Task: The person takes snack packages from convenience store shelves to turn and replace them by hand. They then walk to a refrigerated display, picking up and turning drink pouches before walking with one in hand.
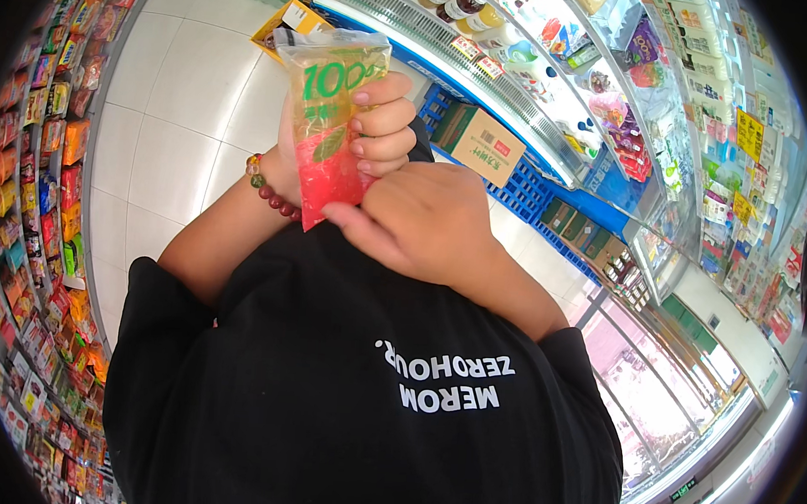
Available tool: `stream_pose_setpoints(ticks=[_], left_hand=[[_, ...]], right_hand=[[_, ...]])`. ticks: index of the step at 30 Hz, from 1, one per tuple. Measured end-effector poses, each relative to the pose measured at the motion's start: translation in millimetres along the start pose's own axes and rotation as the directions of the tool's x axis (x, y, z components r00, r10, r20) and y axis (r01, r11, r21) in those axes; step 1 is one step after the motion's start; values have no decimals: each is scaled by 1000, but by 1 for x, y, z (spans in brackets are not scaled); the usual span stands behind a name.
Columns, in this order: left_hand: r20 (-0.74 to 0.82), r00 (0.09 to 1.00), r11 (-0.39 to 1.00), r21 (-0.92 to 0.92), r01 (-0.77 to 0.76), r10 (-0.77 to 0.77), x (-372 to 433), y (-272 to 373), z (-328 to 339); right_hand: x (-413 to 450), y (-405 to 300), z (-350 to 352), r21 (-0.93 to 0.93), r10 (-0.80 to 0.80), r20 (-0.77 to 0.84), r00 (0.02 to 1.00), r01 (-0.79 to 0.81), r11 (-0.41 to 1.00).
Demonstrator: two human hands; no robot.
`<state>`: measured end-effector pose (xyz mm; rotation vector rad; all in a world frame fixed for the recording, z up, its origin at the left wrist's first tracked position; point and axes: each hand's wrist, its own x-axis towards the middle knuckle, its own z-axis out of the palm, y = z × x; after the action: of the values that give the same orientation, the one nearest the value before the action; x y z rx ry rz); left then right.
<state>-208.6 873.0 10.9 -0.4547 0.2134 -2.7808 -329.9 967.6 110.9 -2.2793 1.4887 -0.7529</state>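
Note:
In front of my chest is a clear plastic pouch, yellowish at the top and red in its lower part, with green printing and a leaf picture. It tapers to a corner at the bottom. My left hand holds it from behind, its fingers curled around the right edge; the pouch hides most of that palm. A beaded bracelet circles the left wrist. Just below those fingers, my right hand grips the pouch's lower right edge, thumb beside the bottom corner. The right fingertips are hidden.
Shelves of packaged snacks line the left side. An open chilled display with bottles and packs runs along the right. Beneath it, blue plastic crates hold cartons. A yellow box stands on the tiled floor.

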Motion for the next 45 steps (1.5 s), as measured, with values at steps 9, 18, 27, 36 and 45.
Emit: stream_pose_setpoints(ticks=[9,18,27,36,45], left_hand=[[-183,947,757,648,-87,265,2,3,29],[-143,973,708,705,-28,181,-2,-4,20],[-180,976,697,716,45,122,6,-17,13],[-469,878,905,407,122,93,16,-25,43],[-455,858,623,749,225,237,21,-28,54]], right_hand=[[-5,16,14,182,551,103,828,-560,808],[-6,12,6,615,582,592,558,-779,121],[-11,8,-4,681,369,716,593,-710,-180],[-23,6,-8,754,523,552,650,-657,20],[-34,20,1,769,504,476,720,-619,158]])
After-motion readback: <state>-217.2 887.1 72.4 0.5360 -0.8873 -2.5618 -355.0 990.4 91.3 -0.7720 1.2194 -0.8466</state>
